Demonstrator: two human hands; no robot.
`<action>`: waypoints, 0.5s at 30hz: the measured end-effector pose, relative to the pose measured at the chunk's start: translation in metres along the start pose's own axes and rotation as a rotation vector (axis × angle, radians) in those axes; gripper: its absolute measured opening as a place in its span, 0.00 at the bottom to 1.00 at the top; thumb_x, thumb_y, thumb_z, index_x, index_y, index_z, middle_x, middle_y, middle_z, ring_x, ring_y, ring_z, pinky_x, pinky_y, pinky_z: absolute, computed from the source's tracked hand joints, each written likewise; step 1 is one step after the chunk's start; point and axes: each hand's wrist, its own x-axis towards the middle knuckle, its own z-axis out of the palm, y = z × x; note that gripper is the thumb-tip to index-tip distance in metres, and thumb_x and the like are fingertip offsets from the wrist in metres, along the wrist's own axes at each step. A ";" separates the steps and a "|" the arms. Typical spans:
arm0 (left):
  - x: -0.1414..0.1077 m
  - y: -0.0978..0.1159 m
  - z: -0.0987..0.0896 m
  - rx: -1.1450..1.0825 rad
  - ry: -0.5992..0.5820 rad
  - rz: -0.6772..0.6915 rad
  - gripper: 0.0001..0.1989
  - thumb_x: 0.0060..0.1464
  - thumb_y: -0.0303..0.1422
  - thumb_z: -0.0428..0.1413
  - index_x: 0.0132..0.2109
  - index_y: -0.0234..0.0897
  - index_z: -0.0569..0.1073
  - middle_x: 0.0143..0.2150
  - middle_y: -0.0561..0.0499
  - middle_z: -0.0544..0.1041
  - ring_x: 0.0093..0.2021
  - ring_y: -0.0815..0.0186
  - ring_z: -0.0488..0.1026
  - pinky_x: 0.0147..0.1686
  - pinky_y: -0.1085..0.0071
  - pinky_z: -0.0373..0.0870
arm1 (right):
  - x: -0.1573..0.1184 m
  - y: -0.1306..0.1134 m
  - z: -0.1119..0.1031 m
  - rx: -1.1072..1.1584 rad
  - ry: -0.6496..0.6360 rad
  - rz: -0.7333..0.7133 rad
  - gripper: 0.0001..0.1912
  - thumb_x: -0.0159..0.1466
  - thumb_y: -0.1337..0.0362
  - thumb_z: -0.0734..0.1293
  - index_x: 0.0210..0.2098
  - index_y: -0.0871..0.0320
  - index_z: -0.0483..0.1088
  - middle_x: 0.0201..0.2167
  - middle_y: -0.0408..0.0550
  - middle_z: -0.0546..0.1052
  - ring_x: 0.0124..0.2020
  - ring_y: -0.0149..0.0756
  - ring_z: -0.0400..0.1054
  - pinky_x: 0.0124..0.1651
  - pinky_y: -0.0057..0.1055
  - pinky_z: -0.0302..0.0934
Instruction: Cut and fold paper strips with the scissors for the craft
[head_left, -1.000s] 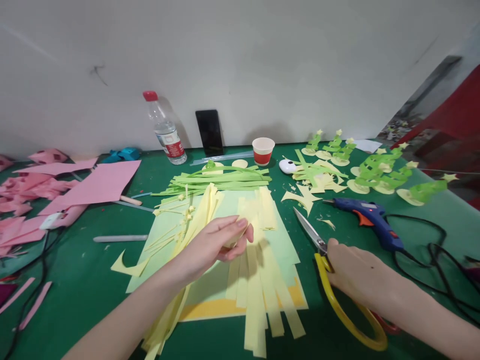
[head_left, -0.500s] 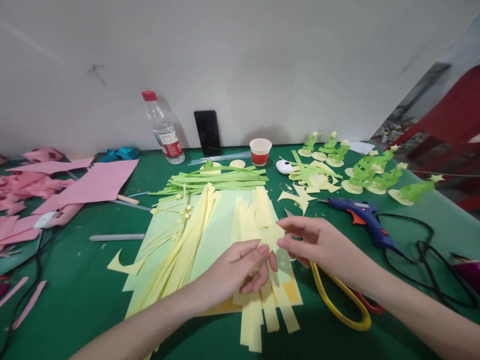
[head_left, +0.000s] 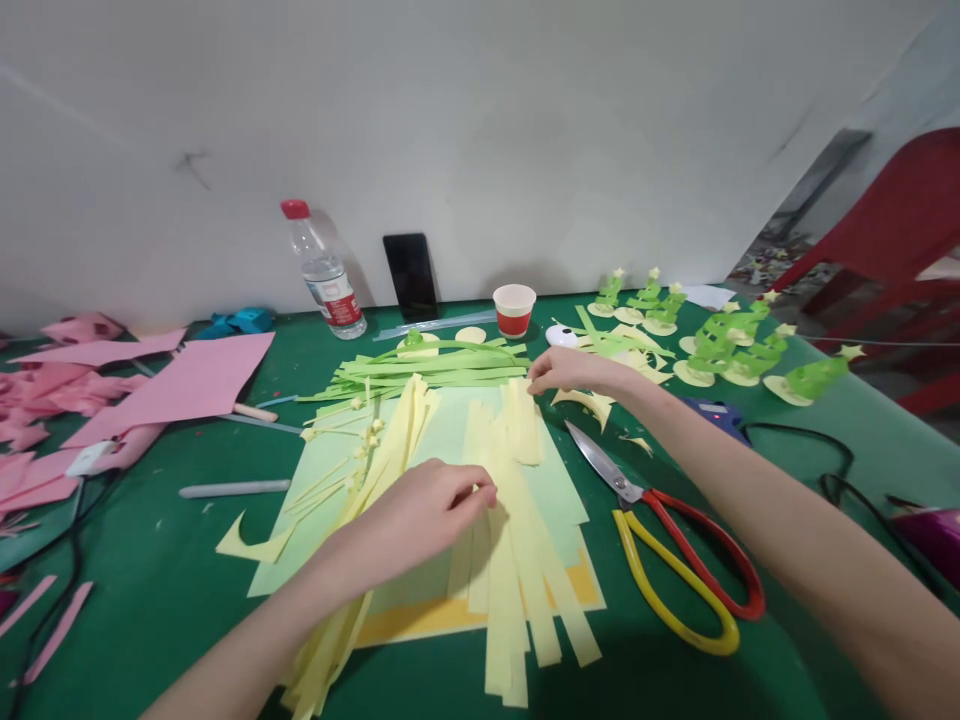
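Pale yellow paper strips [head_left: 517, 540] lie fanned over green and orange sheets. My right hand [head_left: 566, 370] reaches to the strips' far end, its fingertips pinched at a short yellow piece [head_left: 523, 425]. Over the middle of the sheets is my left hand [head_left: 450, 500], with fingers curled together; whatever they hold, if anything, is too small to make out. Left of it runs a bundle of longer yellow strips [head_left: 397, 440]. Thin strips with small stars [head_left: 371, 430] lie beside that bundle. Green strips [head_left: 427, 368] are stacked behind the sheets.
Open scissors [head_left: 630, 490] lie right of the sheets, a blue glue gun [head_left: 716, 415] beyond, partly hidden by my right arm. A bottle [head_left: 330, 285], a phone [head_left: 411, 277] and a paper cup [head_left: 514, 310] stand at the back. Green star-topped pieces [head_left: 720, 350] stand right; pink paper [head_left: 187, 385] lies left.
My hands have moved apart: the right went forward to the strips' far end, the left drew back slightly left. The scissors' blades and more of the strips now show.
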 end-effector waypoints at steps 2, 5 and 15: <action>0.003 -0.005 -0.001 0.083 0.017 -0.009 0.20 0.58 0.39 0.39 0.31 0.38 0.72 0.28 0.51 0.74 0.25 0.67 0.68 0.22 0.74 0.56 | 0.010 0.002 0.005 -0.096 -0.002 0.020 0.13 0.63 0.60 0.61 0.42 0.62 0.67 0.40 0.48 0.71 0.38 0.34 0.68 0.39 0.36 0.65; 0.008 -0.013 0.002 0.146 0.037 -0.032 0.22 0.58 0.40 0.38 0.29 0.36 0.72 0.24 0.50 0.72 0.20 0.68 0.65 0.19 0.74 0.53 | 0.015 0.001 0.012 -0.219 0.068 0.024 0.14 0.63 0.61 0.61 0.46 0.61 0.65 0.44 0.50 0.69 0.41 0.36 0.67 0.42 0.39 0.64; 0.017 -0.020 0.001 0.349 0.157 -0.029 0.20 0.58 0.33 0.36 0.26 0.35 0.69 0.22 0.49 0.72 0.19 0.67 0.68 0.17 0.74 0.54 | 0.005 -0.019 0.055 -0.306 0.015 -0.426 0.13 0.61 0.61 0.62 0.42 0.62 0.67 0.44 0.50 0.69 0.44 0.38 0.65 0.45 0.41 0.61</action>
